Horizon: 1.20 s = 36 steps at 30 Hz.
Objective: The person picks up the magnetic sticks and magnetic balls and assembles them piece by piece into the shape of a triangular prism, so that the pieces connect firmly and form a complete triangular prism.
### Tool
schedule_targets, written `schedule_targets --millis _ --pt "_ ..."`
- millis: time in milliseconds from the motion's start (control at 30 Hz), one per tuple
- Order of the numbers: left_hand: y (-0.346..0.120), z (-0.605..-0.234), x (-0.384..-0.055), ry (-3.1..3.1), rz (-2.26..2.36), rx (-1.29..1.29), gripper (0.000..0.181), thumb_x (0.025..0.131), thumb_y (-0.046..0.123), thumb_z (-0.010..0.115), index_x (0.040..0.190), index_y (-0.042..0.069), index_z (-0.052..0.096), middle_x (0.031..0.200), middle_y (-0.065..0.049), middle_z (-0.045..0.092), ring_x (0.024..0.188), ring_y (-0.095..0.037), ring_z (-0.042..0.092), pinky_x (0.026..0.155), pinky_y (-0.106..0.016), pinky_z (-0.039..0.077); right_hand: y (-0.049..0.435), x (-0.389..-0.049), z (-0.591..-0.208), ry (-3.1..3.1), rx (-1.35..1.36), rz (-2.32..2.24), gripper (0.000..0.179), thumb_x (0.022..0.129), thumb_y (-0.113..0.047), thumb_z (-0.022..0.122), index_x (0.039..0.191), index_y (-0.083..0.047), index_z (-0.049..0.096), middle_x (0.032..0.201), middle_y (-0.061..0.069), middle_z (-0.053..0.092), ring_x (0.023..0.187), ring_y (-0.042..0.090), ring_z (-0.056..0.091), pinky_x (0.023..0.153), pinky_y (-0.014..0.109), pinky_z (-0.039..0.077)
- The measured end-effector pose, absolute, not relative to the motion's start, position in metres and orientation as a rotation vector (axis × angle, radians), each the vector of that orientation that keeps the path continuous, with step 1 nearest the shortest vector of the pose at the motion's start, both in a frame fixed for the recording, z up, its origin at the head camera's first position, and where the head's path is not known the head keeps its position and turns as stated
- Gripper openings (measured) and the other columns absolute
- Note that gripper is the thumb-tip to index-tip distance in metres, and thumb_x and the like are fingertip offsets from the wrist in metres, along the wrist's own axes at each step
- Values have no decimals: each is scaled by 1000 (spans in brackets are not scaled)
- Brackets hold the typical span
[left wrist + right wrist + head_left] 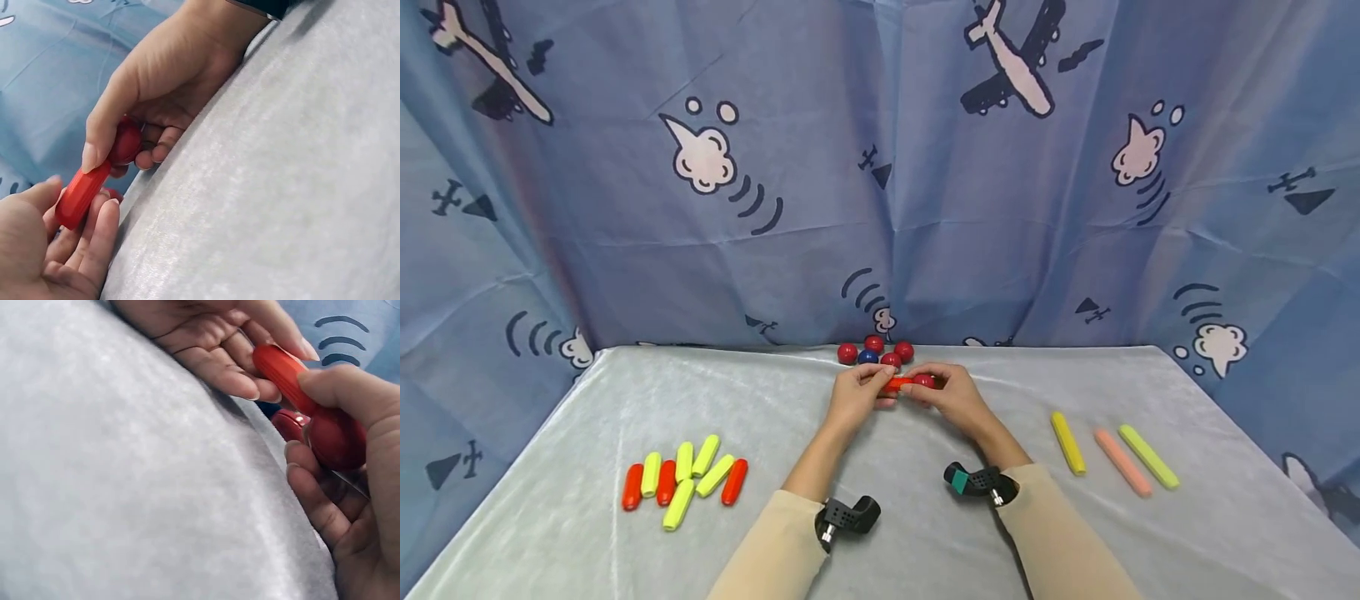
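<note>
Nearest: two beige sleeves (778, 546), each wrist fitted with a black wrist camera (856, 517), above a table under a pale grey cloth (917, 546). Next, at the left, one loose group of eight short sticks: three red sticks (632, 487) and five yellow-green sticks (678, 504). At the right, three longer sticks side by side: one yellow stick (1068, 443), one pink stick (1122, 462), one light green stick (1149, 457). Farther off, between these groups, two bare hands. Left hand (852, 397): grasping one end of an orange-red stick (81, 197) between thumb and fingers. Right hand (955, 400): fingers curled about a dark red ball (337, 439), thumb pressed on the stick's other end. Stick and ball meet end to end, raised in the hands near the table's far edge. The right wrist view shows the stick's lengthwise grooves and the ball's rounded side, both small and partly covered in the head view. Just beyond, whole only in the head view: four red balls (847, 354) and one blue ball (868, 357), clustered. Farthest: one blue curtain (820, 125), printed with aeroplanes and clouds.
</note>
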<state>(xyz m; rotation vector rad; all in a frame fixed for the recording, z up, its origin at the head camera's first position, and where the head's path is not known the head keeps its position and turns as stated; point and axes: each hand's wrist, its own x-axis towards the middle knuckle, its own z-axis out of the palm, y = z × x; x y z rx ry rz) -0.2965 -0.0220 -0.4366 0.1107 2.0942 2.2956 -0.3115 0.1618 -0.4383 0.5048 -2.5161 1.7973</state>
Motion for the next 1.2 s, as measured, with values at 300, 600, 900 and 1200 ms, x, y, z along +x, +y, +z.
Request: schedule_targets --millis 300,600,900,1200 --pt "-15 -435 -295 2035 2362 26 41 107 28 50 119 -7 67 106 -21 73 77 -13 71 72 -30 63 170 -311 -436 -2467 379 1920 27 92 -13 74 111 5 71 88 12 71 66 12 65 65 26 59" --pt "-4 -428 -298 2070 2500 -111 25 102 11 57 116 -8 67 110 -27 69 73 -13 65 66 -25 61 183 -317 -434 -2187 204 2322 32 99 -11 62 124 9 59 89 -3 73 68 10 62 65 21 55" --pt "4 -422 -318 3029 1751 210 18 84 1 76 102 5 76 103 -15 70 97 -28 68 88 -42 56 182 -317 -438 -2091 242 2394 27 100 -11 61 122 5 64 87 -4 75 69 9 62 64 20 55" --pt "6 -432 -324 3068 1762 26 18 79 -1 80 93 10 77 93 -10 72 88 -26 64 80 -37 53 177 -319 -439 -2084 263 2393 30 99 -8 61 123 9 61 86 -3 74 67 9 62 63 20 54"
